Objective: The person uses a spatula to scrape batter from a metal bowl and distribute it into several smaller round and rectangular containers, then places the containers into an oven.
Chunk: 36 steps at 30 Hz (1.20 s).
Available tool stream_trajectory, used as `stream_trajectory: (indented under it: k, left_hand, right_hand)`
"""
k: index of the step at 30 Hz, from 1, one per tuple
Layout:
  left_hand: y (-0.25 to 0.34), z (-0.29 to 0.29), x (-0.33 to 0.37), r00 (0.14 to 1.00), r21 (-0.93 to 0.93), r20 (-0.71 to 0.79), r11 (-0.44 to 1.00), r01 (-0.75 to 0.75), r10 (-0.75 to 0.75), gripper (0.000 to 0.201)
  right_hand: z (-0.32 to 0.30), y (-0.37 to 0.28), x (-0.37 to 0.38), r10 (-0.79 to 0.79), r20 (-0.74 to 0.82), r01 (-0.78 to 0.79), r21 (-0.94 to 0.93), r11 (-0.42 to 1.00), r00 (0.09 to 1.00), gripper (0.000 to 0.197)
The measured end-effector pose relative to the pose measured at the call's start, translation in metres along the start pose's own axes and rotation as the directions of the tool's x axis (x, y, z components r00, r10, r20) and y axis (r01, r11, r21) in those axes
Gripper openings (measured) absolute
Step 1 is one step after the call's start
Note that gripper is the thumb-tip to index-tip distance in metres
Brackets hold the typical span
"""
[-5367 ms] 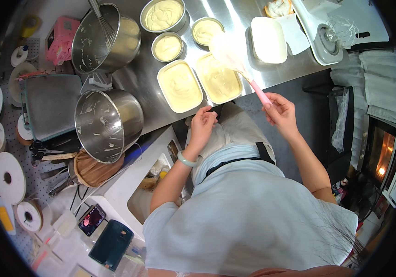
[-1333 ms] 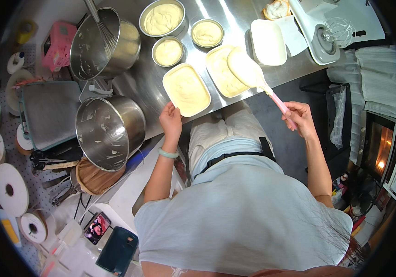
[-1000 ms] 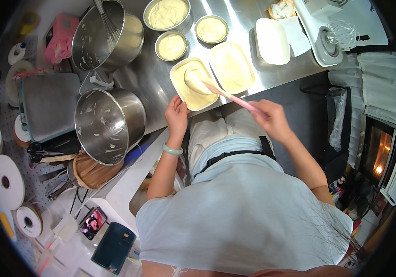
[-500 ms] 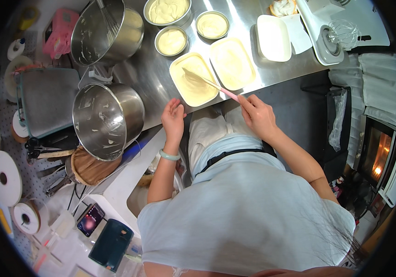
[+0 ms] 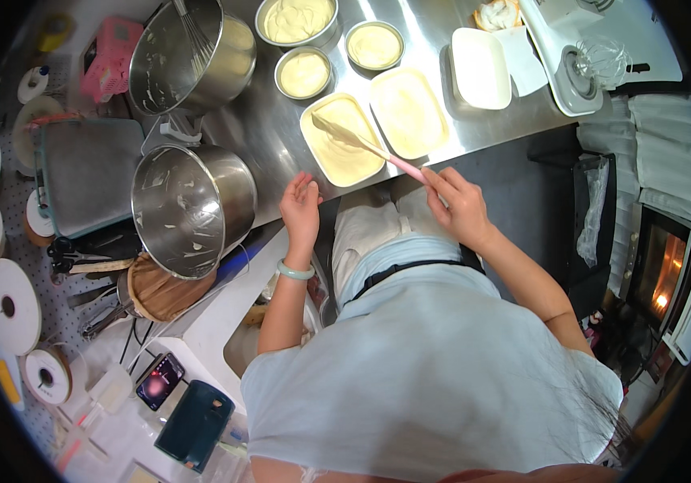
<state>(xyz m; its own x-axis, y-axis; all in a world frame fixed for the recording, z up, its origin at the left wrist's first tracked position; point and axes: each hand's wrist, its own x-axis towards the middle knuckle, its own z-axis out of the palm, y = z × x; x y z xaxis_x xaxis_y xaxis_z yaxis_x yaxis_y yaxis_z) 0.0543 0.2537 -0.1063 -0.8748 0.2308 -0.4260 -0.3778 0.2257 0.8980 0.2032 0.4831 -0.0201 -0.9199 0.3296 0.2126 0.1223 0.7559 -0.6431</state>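
Note:
My right hand (image 5: 458, 203) is closed round the pink handle of a spatula (image 5: 379, 151). The spatula's batter-coated blade rests in pale yellow batter inside a rounded rectangular pan (image 5: 310, 153). Held off near the table's front edge, my left hand (image 5: 301, 211) has loosely curled fingers and holds nothing; it is close to that pan's near left corner, apart from it. A second rectangular pan of batter (image 5: 410, 113) stands just right of the first. Behind them are two small round tins of batter, one on the left (image 5: 303, 72) and one on the right (image 5: 374, 45).
A larger round tin of batter (image 5: 297, 20) stands at the back. An empty white rectangular pan (image 5: 480, 68) sits to the right, beside a white mixer (image 5: 575, 76). Steel bowls stand at left, one (image 5: 233, 76) with a whisk. A lit oven (image 5: 659, 266) is far right.
The spatula's blade has shifted slightly toward the far left within the first pan. My right hand has moved a little to the right and nearer to me. The left hand has hardly moved.

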Motion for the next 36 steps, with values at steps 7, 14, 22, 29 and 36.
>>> stream_trajectory:
  k: [7, 14, 22, 29, 36]
  left_hand:
    - [-0.003, -0.003, -0.002, 1.000, 0.007, -0.019, 1.000, -0.005, 0.005, 0.040]
    - [-0.005, -0.005, -0.010, 0.996, -0.049, -0.094, 0.999, -0.006, 0.002, 0.039]
    - [-0.009, -0.002, -0.019, 0.986, -0.058, -0.168, 0.998, -0.012, 0.002, 0.039]
    - [-0.002, 0.004, -0.025, 0.973, -0.045, -0.228, 0.997, -0.059, 0.047, 0.038]
    - [0.025, -0.040, -0.079, 0.638, 0.462, -0.502, 0.805, -0.374, 0.584, 0.019]
  right_hand:
    - [-0.010, 0.014, 0.002, 0.162, 0.158, -0.200, 0.268, 0.942, 0.974, 0.030]
    - [-0.038, 0.023, 0.017, 0.408, 0.652, -0.769, 0.550, 0.325, 0.639, 0.026]
    - [-0.079, 0.045, 0.004, 0.543, 0.407, -0.673, 0.542, 0.503, 0.734, 0.023]
    - [-0.068, 0.063, 0.006, 0.206, 0.035, -0.203, -0.069, 0.977, 0.978, 0.023]
    - [-0.072, 0.070, 0.006, 0.255, 0.089, -0.259, 0.037, 0.965, 0.963, 0.023]
